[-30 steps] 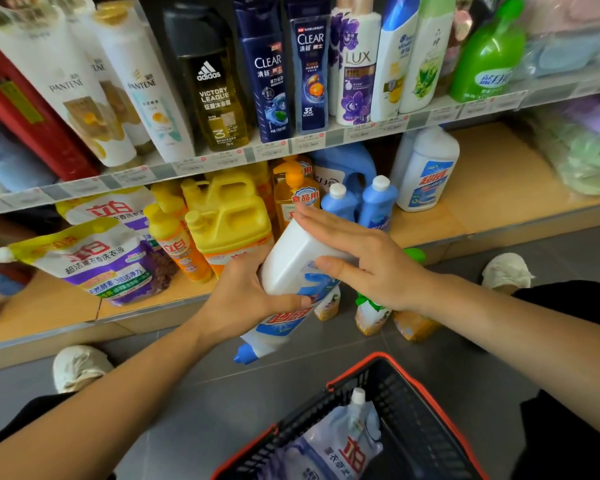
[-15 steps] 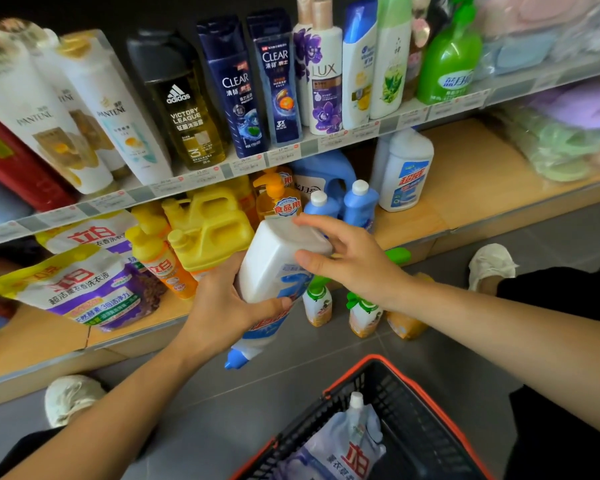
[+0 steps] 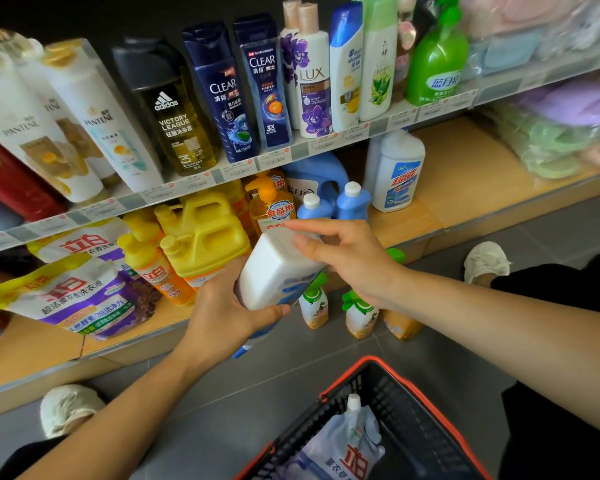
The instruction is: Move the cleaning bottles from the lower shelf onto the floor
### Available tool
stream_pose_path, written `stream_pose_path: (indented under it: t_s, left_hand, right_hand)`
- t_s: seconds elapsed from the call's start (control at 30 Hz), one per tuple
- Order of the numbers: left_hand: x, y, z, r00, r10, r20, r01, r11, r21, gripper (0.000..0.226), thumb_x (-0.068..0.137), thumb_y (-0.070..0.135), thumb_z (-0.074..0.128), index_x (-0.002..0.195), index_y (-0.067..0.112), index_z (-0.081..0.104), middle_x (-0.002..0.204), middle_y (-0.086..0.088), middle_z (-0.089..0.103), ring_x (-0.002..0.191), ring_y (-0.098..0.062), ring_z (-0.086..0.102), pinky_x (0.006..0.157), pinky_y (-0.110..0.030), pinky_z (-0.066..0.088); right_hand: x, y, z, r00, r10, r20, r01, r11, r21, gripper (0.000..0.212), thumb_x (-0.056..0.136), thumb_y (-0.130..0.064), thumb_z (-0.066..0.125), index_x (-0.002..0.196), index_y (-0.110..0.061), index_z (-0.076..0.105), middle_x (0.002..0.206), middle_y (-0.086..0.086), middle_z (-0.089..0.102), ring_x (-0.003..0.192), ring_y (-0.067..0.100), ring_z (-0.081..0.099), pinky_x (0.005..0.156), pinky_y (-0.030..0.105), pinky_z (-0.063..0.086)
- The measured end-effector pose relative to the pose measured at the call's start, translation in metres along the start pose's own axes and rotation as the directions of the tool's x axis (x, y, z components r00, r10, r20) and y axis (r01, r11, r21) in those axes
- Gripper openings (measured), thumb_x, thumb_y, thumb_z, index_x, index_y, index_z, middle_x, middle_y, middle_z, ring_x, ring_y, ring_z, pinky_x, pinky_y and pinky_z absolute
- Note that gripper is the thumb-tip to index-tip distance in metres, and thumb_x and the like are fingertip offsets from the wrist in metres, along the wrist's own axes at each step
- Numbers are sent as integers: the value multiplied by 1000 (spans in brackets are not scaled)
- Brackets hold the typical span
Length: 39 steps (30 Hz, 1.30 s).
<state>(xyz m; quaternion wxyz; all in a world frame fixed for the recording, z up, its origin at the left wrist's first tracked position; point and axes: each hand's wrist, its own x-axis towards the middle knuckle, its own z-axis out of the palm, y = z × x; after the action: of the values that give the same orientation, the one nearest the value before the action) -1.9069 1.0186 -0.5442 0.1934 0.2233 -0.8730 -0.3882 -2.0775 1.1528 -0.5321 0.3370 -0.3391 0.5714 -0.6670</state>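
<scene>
Left hand (image 3: 222, 317) grips the bottle (image 3: 274, 271) round its middle, fingers wrapped, while the right hand (image 3: 350, 261) now pinches only the bottle's base between thumb and forefinger. A second ago that right hand lay flat across the bottle's side. We see it has since slid to the end, and the bottle has swung from a slant to nearly upside down, its blue cap (image 3: 239, 351) pointing at the floor (image 3: 257, 393). The bottle hangs in the air just off the front edge of the lower shelf (image 3: 465, 188), above the grey tiles and beside three small bottles (image 3: 359, 317) already standing there. We judge the carry half done: the bottle is off the shelf but not yet set down, and cap-down it cannot stand, so it needs turning before it lands. More stock waits on the shelf: a twin (image 3: 399, 174), two blue bottles (image 3: 352, 202) and yellow jugs (image 3: 201, 237). Nearer us, a basket (image 3: 430, 410) holds a pouch (image 3: 343, 448).
</scene>
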Motion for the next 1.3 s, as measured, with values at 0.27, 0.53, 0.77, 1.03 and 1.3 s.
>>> stream_pose_path:
  t_s: [0.27, 0.53, 0.77, 1.03, 1.3]
  left_hand:
    - [-1, 5, -3, 999, -30, -16, 28, 992, -121, 65, 68, 22, 92, 124, 18, 61, 111, 7, 72, 97, -10, 69, 76, -32, 61]
    - [2, 7, -2, 992, -122, -14, 109, 929, -352, 57, 68, 22, 88, 119, 14, 66, 111, 0, 76, 97, -19, 75, 76, -39, 64]
    - [6, 7, -4, 993, -114, 42, 121, 920, -372, 55, 72, 12, 87, 122, 16, 64, 114, 0, 76, 99, -22, 75, 78, -43, 64]
    - [9, 5, -1, 998, -70, -2, 68, 972, -223, 58, 67, 11, 92, 119, 15, 65, 106, 4, 76, 93, -12, 74, 75, -32, 63]
    - [9, 1, -2, 960, -270, 67, 248, 717, -651, 54, 68, 17, 90, 118, 15, 69, 113, -8, 76, 100, -32, 75, 73, -43, 63]
  right_hand:
    - [8, -1, -8, 986, 105, -128, -91, 989, 115, 17, 95, -14, 66, 102, -26, 77, 113, 2, 74, 109, 19, 68, 83, 36, 60]
    - [0, -4, -9, 972, -225, 65, 234, 915, -328, 32, 101, -10, 57, 132, -14, 64, 147, 0, 54, 140, 1, 42, 105, 27, 49]
    - [-2, -11, -11, 784, -619, 55, 512, 593, -621, 24, 86, -1, 75, 110, -2, 75, 116, 10, 73, 109, 21, 68, 93, 40, 55]
    - [1, -5, -11, 726, -515, 456, 681, 443, -583, 51, 93, 5, 64, 142, -6, 54, 149, 8, 52, 140, 21, 45, 115, 42, 39]
    - [6, 14, -25, 999, -36, 40, 52, 833, -550, 71, 88, -20, 75, 150, -26, 41, 139, -14, 51, 119, -1, 55, 103, 25, 49]
